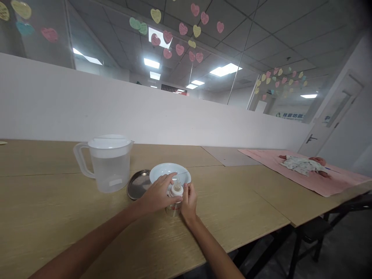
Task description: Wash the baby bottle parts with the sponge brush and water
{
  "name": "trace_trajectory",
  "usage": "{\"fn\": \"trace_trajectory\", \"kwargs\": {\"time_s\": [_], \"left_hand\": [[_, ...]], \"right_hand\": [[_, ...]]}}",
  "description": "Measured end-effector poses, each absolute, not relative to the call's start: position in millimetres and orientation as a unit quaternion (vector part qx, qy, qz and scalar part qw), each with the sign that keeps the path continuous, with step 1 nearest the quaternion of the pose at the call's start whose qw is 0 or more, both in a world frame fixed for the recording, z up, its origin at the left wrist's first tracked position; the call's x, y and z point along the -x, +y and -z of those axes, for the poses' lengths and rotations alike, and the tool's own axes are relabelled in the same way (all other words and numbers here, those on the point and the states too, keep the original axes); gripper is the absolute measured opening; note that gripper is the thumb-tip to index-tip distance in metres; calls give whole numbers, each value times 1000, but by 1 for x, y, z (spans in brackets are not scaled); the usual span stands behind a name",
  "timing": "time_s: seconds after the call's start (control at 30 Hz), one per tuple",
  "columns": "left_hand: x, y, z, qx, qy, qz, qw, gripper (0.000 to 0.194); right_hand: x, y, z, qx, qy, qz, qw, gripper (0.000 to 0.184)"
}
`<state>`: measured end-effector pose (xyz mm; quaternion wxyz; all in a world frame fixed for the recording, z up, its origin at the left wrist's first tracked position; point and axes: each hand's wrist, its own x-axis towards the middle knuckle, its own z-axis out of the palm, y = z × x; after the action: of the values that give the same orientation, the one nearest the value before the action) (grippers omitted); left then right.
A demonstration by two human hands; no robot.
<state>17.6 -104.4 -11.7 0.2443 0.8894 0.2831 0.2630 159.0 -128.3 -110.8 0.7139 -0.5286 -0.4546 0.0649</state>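
Note:
A baby bottle (173, 210) with red print, a white collar and a clear nipple stands upright on the table in front of me. My left hand (158, 195) reaches across from the left, its thumb at the white collar and its fingers curving around behind the nipple. On the other side, my right hand (189, 202) is closed against the bottle with bent fingers near the collar. Just behind the bottle sits a white bowl (157, 170), with a thin utensil handle lying across it. What lies inside the bowl is partly hidden by my hands.
A round metal tray (136, 188) lies left of the bowl, beside a translucent lidded pitcher (112, 174). Far right, a doll-like baby figure (303, 164) lies on a pink cloth (319, 186). The table (232, 217) ends at the front right, near a dark stool (315, 230).

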Motion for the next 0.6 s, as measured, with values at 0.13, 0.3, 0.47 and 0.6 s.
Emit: {"fn": "trace_trajectory", "kwargs": {"time_s": [0.13, 0.3, 0.47, 0.6], "left_hand": [[-15, -106, 7, -884, 250, -220, 329, 95], [-12, -104, 1, -886, 299, -214, 282, 95], [-12, -102, 2, -891, 265, -211, 304, 91], [-12, -96, 4, -895, 283, -220, 265, 78]], "right_hand": [[-159, -129, 111, 531, -453, -73, 713, 33], [-159, -128, 111, 536, -453, -66, 709, 32], [-159, -128, 111, 536, -455, -68, 708, 33], [-158, -130, 110, 539, -450, -66, 709, 33]]}}
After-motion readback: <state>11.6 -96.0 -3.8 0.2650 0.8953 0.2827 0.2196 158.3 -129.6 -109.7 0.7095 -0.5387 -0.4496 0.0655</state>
